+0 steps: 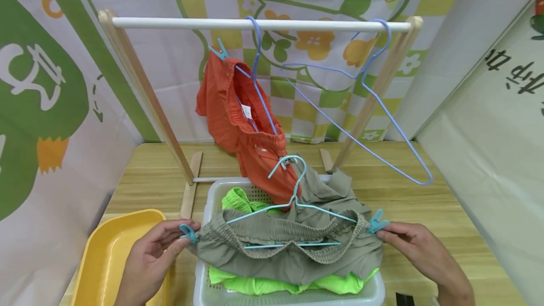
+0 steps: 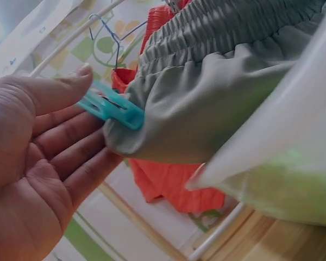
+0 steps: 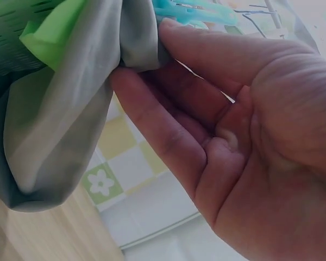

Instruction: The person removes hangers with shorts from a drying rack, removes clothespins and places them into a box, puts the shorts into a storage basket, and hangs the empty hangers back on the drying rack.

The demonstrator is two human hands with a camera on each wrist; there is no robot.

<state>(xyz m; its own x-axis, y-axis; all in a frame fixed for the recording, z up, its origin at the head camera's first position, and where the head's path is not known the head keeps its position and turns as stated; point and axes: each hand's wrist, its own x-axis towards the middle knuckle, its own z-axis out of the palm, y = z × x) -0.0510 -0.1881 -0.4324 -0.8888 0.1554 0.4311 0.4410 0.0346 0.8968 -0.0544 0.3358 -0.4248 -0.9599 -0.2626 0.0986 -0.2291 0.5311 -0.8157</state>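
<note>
Grey pants point(image 1: 280, 268) with a gathered elastic waistband lie over the laundry basket point(image 1: 201, 268). A mint-green hanger point(image 1: 294, 197) sits inside the waistband, its hook upright. My left hand point(image 1: 146, 261) pinches a teal clothespin point(image 2: 117, 109) clipped at the left end of the waistband, thumb on its handles and the other fingers behind. At the right end, another teal clothespin point(image 1: 377, 222) is clipped on. My right hand point(image 1: 418, 249) pinches the fabric beside it; in the right wrist view the thumb tip lies against that clip.
Orange shorts point(image 1: 221, 112) hang by a blue hanger point(image 1: 257, 55) from the white rod point(image 1: 182, 23) of a wooden rack. A bare blue hanger point(image 1: 395, 126) hangs at the right. Bright green clothing point(image 1: 272, 284) lies in the basket. A yellow tub point(image 1: 95, 259) stands at the left.
</note>
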